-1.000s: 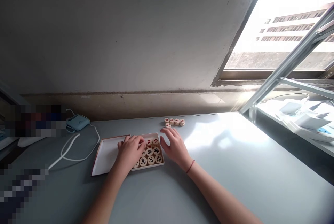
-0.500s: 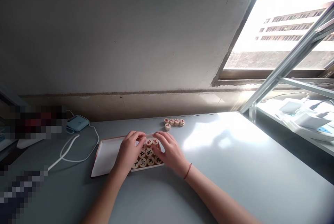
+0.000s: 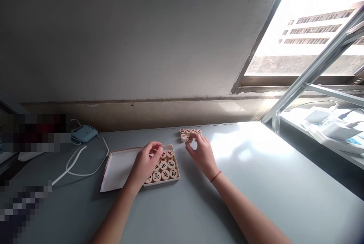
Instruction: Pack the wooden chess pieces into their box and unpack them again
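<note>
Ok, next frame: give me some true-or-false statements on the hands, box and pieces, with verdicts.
1. The right hand is at the pieces outside the box. True.
2. The left hand is on the blue device. False: it is over the box.
3. The open lid lies left of the box. True.
4. The red wristband is on the left wrist. False: it is on the right.
5. The box is visibly holding pieces. True.

The bench (image 3: 159, 213) looks smooth and semi-glossy (bright glare on it), the round pieces (image 3: 165, 175) matt, pale wood.
</note>
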Demonstrator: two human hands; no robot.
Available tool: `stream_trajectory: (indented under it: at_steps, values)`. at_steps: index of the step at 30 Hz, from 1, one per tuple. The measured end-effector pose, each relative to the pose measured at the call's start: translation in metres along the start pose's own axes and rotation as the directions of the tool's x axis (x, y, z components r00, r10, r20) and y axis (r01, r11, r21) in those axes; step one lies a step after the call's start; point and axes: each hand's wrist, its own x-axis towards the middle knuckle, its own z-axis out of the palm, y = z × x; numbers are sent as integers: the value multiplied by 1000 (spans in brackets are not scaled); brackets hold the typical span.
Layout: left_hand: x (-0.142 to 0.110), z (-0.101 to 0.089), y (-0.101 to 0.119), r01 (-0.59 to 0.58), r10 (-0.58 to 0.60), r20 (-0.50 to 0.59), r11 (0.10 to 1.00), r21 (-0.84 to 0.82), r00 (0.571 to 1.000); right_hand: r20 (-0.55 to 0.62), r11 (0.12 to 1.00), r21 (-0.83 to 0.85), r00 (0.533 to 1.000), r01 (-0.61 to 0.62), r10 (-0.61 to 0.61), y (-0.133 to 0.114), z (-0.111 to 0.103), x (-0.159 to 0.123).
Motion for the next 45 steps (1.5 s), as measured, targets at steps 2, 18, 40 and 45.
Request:
stream_trajectory:
  at_steps: [2,18,40,45]
  values:
    - [0,-2,-1,-12,12,8,999,35,1000,42,990,-115,995,-82,87,14,1,2]
    - [3,-4,-5,-69,66,23,972,223,998,371,895,-420,872,-149,319,-4,-18,5]
    - [3,2,-23,-26,80,-46,723,691,996,290,943,-316,937,-99,196,-10,-15,2]
    - [-1,6,-22,-54,65,13,680,732,998,314,992,-126,949,-1,41,-27,-7,-7]
